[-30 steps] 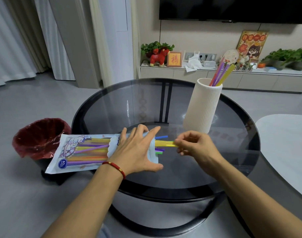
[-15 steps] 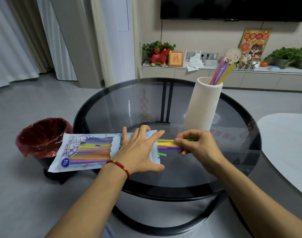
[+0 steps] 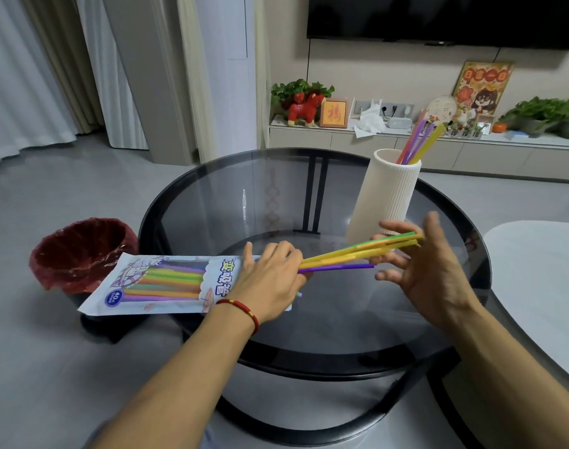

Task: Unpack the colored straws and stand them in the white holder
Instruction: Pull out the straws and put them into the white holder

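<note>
A printed plastic straw package (image 3: 160, 283) lies flat on the left side of the round glass table (image 3: 212, 202), still full of colored straws. My left hand (image 3: 270, 280) presses down on its open right end. My right hand (image 3: 429, 270) pinches a bunch of yellow, green and purple straws (image 3: 341, 257), drawn most of the way out and slanting up to the right. The ribbed white holder (image 3: 386, 196) stands upright just behind my right hand. Several straws (image 3: 422, 140) lean in it, pink, purple and yellow.
A red-lined waste bin (image 3: 79, 251) sits on the floor left of the table, under the package's overhanging end. A white tabletop (image 3: 542, 286) juts in at the right. A low cabinet with plants and ornaments runs along the far wall.
My right hand has pulled the straw bunch far out of the package, moving right and up toward the holder. My left hand stays pressed on the package.
</note>
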The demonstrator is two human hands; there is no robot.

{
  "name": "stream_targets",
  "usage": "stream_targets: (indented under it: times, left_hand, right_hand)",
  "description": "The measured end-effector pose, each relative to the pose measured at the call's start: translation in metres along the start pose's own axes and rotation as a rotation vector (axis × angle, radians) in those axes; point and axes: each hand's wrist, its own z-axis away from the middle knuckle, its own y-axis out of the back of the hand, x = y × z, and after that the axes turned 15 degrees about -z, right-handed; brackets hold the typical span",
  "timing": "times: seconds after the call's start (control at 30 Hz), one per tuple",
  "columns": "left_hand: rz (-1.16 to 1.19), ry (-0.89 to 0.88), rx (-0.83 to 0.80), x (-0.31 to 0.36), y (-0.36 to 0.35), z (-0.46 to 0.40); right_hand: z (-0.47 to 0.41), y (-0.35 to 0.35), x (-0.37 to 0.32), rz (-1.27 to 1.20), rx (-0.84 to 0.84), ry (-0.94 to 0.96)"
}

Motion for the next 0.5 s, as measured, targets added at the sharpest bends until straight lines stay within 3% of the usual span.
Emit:
stream_targets:
  times: [0.07,0.17,0.33,0.5]
  left_hand:
    - [-0.014,0.025,0.020,0.001,0.001,0.000]
    - [-0.001,0.014,0.022,0.007,0.000,0.002]
    - [0.096,-0.039,0.066,0.018,-0.003,0.005]
    - [0.152,-0.027,0.007,-0.003,-0.011,0.006]
  right_hand:
    - [0.003,-0.002,0.009,-0.054,-0.042,-0.100]
    - [0.007,-0.019,0.044,0.107,-0.113,-0.184]
    - [0.003,-0.046,0.088,0.322,0.110,0.120]
    - [-0.002,-0.036,0.034,0.447,0.198,0.224]
